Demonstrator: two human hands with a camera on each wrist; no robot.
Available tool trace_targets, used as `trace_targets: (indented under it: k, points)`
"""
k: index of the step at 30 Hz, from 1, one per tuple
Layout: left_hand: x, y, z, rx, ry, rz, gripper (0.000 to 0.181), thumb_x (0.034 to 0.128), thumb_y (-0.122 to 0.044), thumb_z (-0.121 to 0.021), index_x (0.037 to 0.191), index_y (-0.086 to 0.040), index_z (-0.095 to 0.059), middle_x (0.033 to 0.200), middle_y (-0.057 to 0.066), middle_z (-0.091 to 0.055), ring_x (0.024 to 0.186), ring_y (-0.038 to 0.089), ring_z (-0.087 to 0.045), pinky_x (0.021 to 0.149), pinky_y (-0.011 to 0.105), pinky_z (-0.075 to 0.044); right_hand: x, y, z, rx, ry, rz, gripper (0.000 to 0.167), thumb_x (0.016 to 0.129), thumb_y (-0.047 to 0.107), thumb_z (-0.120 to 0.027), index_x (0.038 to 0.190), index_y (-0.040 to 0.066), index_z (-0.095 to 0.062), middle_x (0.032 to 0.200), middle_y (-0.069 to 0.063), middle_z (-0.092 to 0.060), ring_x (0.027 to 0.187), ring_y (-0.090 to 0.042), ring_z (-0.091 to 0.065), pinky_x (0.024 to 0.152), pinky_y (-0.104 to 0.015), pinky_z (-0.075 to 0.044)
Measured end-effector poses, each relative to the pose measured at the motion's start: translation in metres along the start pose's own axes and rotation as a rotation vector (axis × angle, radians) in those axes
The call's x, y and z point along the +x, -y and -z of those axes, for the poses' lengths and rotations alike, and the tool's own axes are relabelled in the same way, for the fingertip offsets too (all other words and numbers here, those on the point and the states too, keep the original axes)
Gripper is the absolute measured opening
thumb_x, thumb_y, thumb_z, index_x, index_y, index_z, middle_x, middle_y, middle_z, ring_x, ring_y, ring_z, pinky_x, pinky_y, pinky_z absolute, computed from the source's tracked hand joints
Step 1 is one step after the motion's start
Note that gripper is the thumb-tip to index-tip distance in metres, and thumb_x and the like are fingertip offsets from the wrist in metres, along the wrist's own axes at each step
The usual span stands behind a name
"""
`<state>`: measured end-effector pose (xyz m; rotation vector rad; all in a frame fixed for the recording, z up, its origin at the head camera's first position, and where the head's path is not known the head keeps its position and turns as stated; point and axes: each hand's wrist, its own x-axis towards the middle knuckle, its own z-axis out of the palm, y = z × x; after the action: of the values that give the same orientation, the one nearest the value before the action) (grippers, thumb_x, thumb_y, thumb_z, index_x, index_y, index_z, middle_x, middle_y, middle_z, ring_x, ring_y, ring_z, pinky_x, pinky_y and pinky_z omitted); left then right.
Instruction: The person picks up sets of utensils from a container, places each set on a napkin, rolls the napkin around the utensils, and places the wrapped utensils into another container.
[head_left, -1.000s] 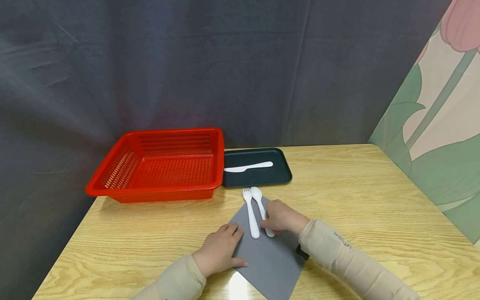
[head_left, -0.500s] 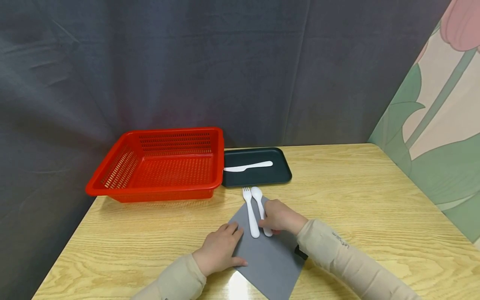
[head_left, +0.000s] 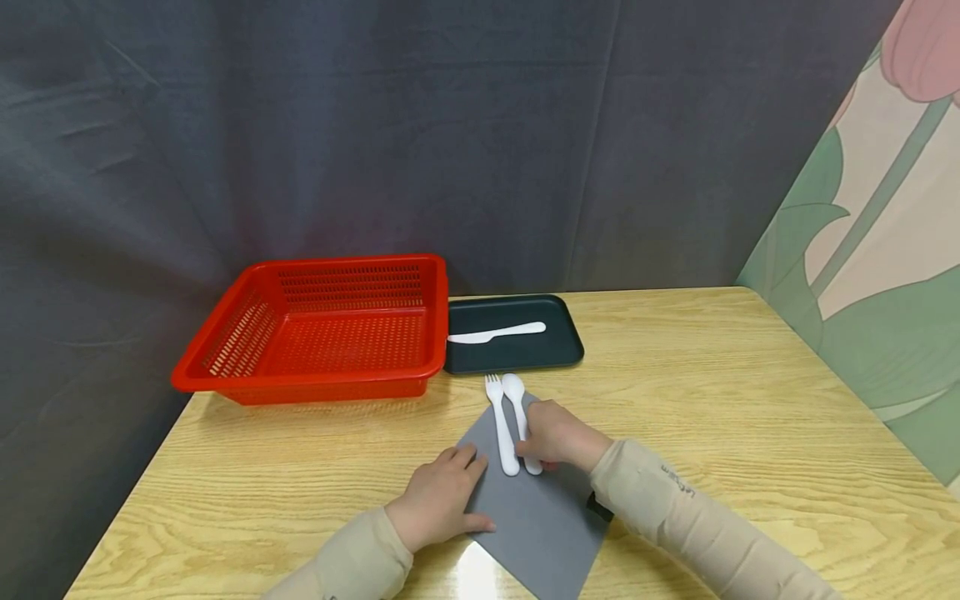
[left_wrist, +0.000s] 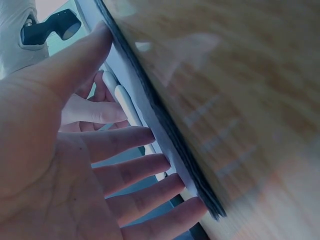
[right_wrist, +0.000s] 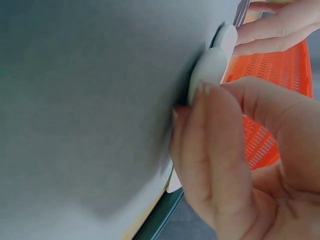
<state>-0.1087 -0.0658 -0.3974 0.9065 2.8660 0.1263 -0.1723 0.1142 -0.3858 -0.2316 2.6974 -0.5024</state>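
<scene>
Fork [head_left: 503, 429] left of spoon [head_left: 517, 397], napkin [head_left: 528, 521] beneath, knife [head_left: 498, 334] on tray [head_left: 517, 358] behind

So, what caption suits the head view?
A person's right fingers pinch a spoon beside a fork, over a gray mat.

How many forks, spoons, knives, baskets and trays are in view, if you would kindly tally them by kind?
Fork: 1
Spoon: 1
Knife: 1
Basket: 1
Tray: 1
Total: 5

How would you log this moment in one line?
right hand: holds spoon; left hand: touches grey mat; fork: beside spoon; knife: on tray
</scene>
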Motion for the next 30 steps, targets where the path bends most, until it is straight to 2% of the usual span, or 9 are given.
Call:
trace_targets:
  k: [20,30]
  points:
    - [0.0009,0.0000,0.0008,-0.005,0.017,0.007,0.077,0.0734,-0.056,-0.070,0.129,-0.006,-0.054,0.131,0.012,-0.053,0.116,0.029,-0.054,0.078,0.039,-0.054,0.0002,0.0008,-0.0015,-0.019,-0.012,0.010,0.028,0.083,0.019,-0.068,0.061,0.006,-0.057,0.041,0.001,-0.050,0.035,-0.006,-0.045,0.036,-0.016,-0.032]
    - [0.0018,-0.0003,0.0011,-0.003,0.016,0.008,0.077,0.0728,-0.056,-0.070,0.129,-0.006,-0.054,0.130,0.012,-0.053,0.115,0.029,-0.054,0.078,0.038,-0.054,0.0006,0.0002,-0.0021,0.010,-0.017,0.013,0.026,0.085,0.016,-0.064,0.063,0.006,-0.057,0.045,-0.001,-0.054,0.036,-0.007,-0.048,0.036,-0.017,-0.035]
